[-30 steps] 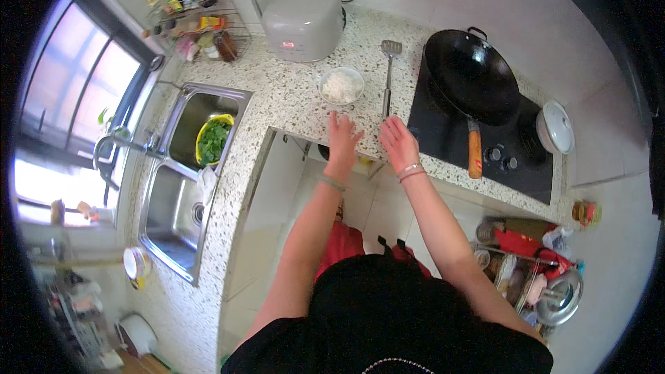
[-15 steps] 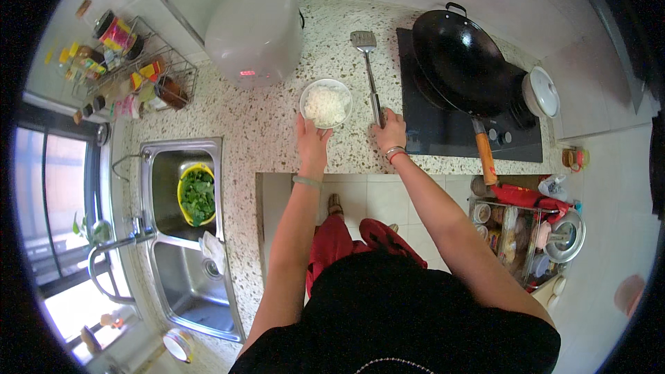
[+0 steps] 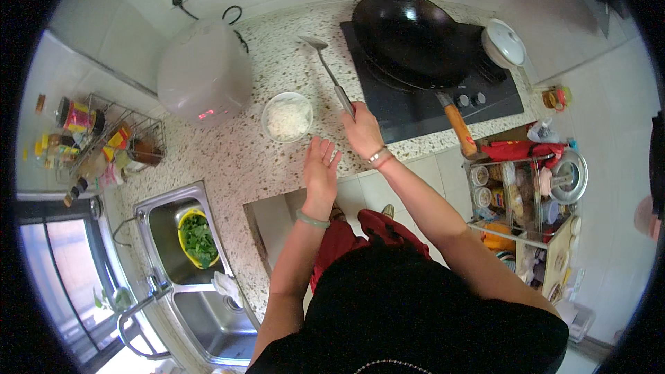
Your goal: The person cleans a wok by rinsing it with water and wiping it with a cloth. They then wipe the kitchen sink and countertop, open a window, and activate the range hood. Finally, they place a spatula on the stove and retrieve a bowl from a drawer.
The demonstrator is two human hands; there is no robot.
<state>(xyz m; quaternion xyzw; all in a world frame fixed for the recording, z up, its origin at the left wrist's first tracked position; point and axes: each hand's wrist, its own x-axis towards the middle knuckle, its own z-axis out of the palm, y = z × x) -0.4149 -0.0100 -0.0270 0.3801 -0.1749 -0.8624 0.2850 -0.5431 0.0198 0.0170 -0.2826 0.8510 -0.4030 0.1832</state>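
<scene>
My right hand [image 3: 362,129] is closed round the handle of a metal spatula [image 3: 328,64], whose blade points away from me over the speckled counter. Just left of it, my left hand [image 3: 321,170] hangs with fingers stretched out, holding nothing. Beyond its fingertips a white bowl of cooked rice [image 3: 288,118] sits on the counter, apart from the hand. To the right, a large black wok [image 3: 409,38] with a wooden handle rests tilted on the black cooktop [image 3: 415,116].
A rice cooker [image 3: 204,73] stands at the back left. Leafy greens fill a yellow basket [image 3: 182,235] in the double sink [image 3: 208,315]. A bottle rack [image 3: 138,135] is at the far left, a lidded white pot [image 3: 504,43] behind the wok's right side, and a stocked shelf [image 3: 516,194] at right.
My left hand has come away from the rice bowl and drawn back toward me. My right hand has gripped the spatula's handle and lifted it. The whole view has turned and shifted.
</scene>
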